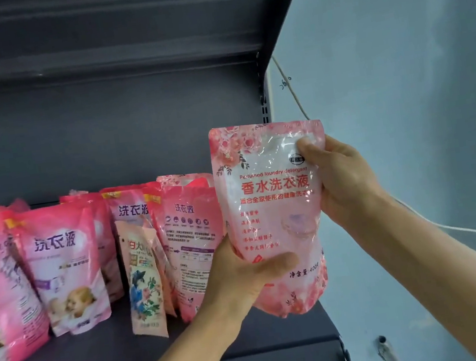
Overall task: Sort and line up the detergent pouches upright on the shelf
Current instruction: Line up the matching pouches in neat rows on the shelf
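Your left hand [244,274] and right hand [337,175] both grip one pouch [271,206]; the row [88,256] on the shelf [254,346] leans, needing straightening.

Left hand [244,274] raised from lower centre, forearm bare, palm up, thumb laid across front, fingers hidden behind; grip closed. Right hand [340,178] enters from lower right, forearm bare, wrist bent inward, thumb pressing front near top, fingers wrapped behind; grip closed.
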Tool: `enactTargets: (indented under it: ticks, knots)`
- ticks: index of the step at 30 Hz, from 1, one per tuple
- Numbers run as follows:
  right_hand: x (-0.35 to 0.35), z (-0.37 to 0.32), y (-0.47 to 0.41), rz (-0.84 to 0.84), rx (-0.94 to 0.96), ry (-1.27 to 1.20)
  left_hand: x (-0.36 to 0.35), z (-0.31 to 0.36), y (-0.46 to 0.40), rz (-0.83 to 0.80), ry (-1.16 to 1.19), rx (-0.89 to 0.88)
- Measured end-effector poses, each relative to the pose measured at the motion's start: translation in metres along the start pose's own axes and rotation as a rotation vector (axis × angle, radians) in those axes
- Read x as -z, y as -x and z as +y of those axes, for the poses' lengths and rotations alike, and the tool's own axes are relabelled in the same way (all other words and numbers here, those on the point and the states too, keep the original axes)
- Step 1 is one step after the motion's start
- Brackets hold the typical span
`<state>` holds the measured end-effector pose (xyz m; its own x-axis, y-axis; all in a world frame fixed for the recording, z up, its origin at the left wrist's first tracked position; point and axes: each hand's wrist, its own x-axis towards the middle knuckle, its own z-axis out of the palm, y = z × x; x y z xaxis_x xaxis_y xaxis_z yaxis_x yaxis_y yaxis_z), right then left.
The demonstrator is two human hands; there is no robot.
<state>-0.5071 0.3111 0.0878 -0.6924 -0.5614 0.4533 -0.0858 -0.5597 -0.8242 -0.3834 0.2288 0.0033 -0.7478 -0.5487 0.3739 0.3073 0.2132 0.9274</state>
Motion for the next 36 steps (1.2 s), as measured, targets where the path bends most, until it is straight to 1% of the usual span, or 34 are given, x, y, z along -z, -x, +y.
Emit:
enactTargets:
  ticks: [4, 7, 10, 13, 15, 19, 26, 31, 34, 36]
  knots:
    - [-0.006, 0.009, -0.010, -0.072, -0.039, -0.028, -0.002, -0.003, -0.003, 0.101, -0.029, 0.000]
    - [-0.008, 0.010, -0.021, -0.124, -0.055, -0.025, -0.007, -0.004, -0.007, 0.214, -0.052, -0.020]
    - [-0.007, 0.011, -0.033, -0.216, -0.057, -0.015, -0.010, -0.006, -0.009, 0.314, -0.032, -0.032]
    - [-0.005, 0.017, -0.044, -0.328, -0.042, 0.058, -0.013, -0.008, -0.004, 0.354, 0.006, -0.050]
    - [-0.002, 0.024, -0.052, -0.374, -0.007, 0.106, -0.013, -0.008, 0.000, 0.397, 0.036, -0.065]
    - [0.003, 0.046, -0.081, -0.348, 0.030, 0.185, -0.005, -0.001, 0.013, 0.527, 0.019, -0.074]
    - [0.003, 0.120, -0.138, -0.341, 0.035, 0.582, 0.022, 0.024, 0.022, 0.711, -0.037, -0.181]
    - [-0.024, 0.154, -0.162, -0.344, 0.026, 0.749, 0.032, 0.031, 0.020, 0.740, -0.085, -0.195]
    - [-0.043, 0.168, -0.174, -0.388, 0.016, 0.760, 0.032, 0.031, 0.018, 0.730, -0.113, -0.192]
    - [-0.054, 0.175, -0.179, -0.386, 0.027, 0.754, 0.032, 0.030, 0.016, 0.724, -0.134, -0.200]
